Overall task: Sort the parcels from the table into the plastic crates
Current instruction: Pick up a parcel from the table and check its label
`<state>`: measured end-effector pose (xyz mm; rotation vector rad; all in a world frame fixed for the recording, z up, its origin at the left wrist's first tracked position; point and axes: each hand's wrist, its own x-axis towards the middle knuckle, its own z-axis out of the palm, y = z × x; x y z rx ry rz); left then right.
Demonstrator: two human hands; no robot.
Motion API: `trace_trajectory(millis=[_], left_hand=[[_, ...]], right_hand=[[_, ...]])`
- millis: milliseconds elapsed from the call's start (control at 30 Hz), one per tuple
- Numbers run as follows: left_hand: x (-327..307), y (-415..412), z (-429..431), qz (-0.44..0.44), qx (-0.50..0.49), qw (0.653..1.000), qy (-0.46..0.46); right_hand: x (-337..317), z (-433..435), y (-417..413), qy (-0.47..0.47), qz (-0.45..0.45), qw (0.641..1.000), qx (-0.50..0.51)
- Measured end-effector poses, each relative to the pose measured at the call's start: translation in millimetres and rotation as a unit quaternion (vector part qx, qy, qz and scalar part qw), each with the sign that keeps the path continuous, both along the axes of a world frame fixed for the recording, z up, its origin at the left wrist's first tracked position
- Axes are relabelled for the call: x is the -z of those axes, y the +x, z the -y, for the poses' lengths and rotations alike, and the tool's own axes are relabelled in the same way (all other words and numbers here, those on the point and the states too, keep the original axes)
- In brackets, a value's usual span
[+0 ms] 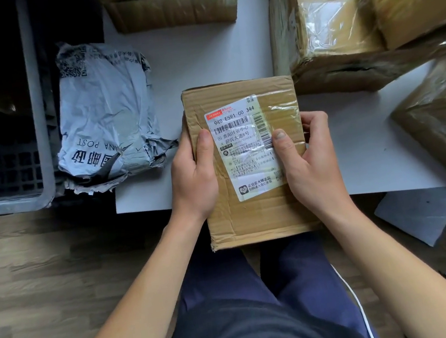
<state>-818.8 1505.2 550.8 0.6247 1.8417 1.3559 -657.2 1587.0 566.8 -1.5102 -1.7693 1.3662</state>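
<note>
1. The cardboard parcel (253,219) is held label-up above the near edge of the desk (199,61); the left hand (192,179) grips its left side and the right hand (307,167) its right side, with the thumbs pressed on the top face and the fingers (314,122) curled round the edges
2. The shipping label (244,147) is read before any move is made; the right thumb covers part of its right margin, so the thumb is slid aside if that print is needed for sorting
3. The parcel's near left corner is seen to be crushed and its tape wrinkled; pressure is therefore applied to the side walls, not to that corner
4. One grey plastic crate (37,110) is visible, standing just beside the desk on the left; whether it is the correct destination cannot be told from this view, so the label is checked against the sorting rule first
5. A crumpled grey mailer bag (106,105) lies between the parcel and the crate, overhanging the desk's left edge; the parcel is lifted over it, not dragged across it
6. The parcel is lowered flat into the crate and released only once it is supported from below; the dark contents at the crate's far end cannot be made out, so the landing spot is checked first
7. The taped boxes on the right (335,34) and the box at the far edge (175,4) are left for later passes
</note>
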Motion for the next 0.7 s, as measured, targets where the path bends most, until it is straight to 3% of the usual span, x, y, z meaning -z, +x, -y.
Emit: trace_trajectory(millis=[367,567,700], left_hand=[[-19,0,0,0.015,0.0,0.997,-0.076],[-44,9,15,0.155,-0.07,0.979,-0.114],[-58,24,24,0.256,-0.061,0.955,-0.14]], right_hand=[[-7,-8,5,-0.041,0.03,0.999,-0.012],[-25,-14,30,-0.103,0.013,0.995,0.01],[-32,-3,38,-0.162,-0.016,0.986,0.02]])
